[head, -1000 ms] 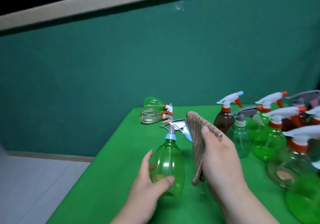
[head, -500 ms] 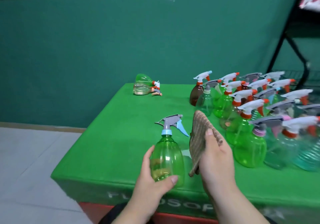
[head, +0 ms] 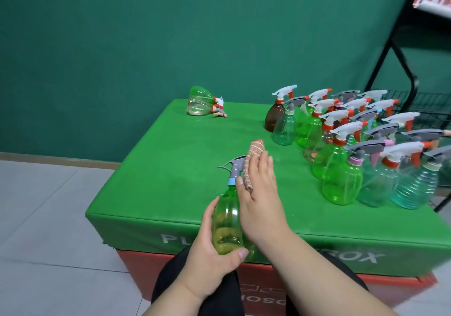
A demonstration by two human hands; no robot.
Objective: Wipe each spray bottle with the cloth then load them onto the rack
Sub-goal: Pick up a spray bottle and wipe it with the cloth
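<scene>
My left hand (head: 210, 250) grips the lower body of a green spray bottle (head: 227, 220) with a grey trigger head, held upright over the table's near edge. My right hand (head: 261, 198) holds a brown cloth (head: 251, 162) pressed against the bottle's neck and trigger head. Several more spray bottles (head: 346, 145) in green, clear, brown and teal stand grouped on the right of the green table (head: 170, 169). Two bottles (head: 202, 102) lie on their sides at the far left. A black wire rack (head: 415, 101) stands at the far right.
The table is a green-covered box with a red base (head: 317, 298). A dark green wall runs behind it. Grey tiled floor (head: 48, 218) lies to the left. My dark-clothed legs show below the table edge.
The view has pulled back and tilted down. My right hand has brought the cloth from beside the bottle onto its neck and trigger head. My left hand keeps its grip.
</scene>
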